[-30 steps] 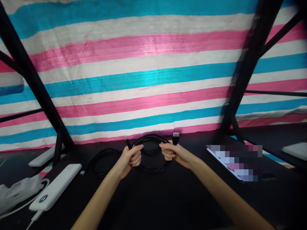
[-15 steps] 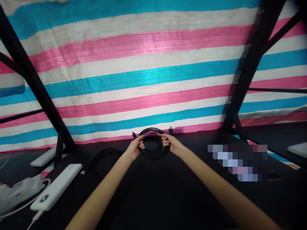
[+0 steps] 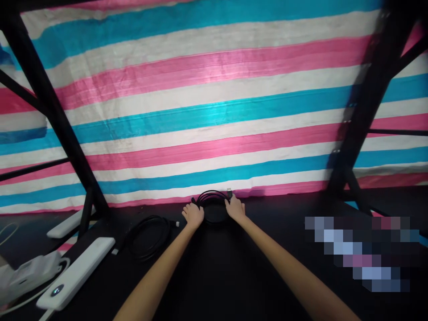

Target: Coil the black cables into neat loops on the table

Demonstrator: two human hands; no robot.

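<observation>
A coiled black cable (image 3: 211, 192) lies low against the back of the dark tabletop, with a metal-tipped plug (image 3: 229, 192) standing out at its upper right. My left hand (image 3: 194, 215) is palm down over the left side of the coil, its thumb by the loop and its fingers bent on the outer side. On the right side of the same coil, my right hand (image 3: 236, 208) closes over the loops just below the plug. Both hands cover part of the cable. Left of my left hand rests a second coiled black cable (image 3: 149, 238).
A white power strip (image 3: 78, 272) with a round button lies at the left, beside white adapters (image 3: 35, 272) and their cords. Black metal legs (image 3: 356, 129) frame both sides. A striped sheet (image 3: 214, 107) hangs behind. At right is a blurred, pixelated item (image 3: 361, 254).
Both hands have lowered the coiled cable from a raised hold to the tabletop and turned palm down. The second coil's right-hand plug is now uncovered. The camera view has shifted slightly.
</observation>
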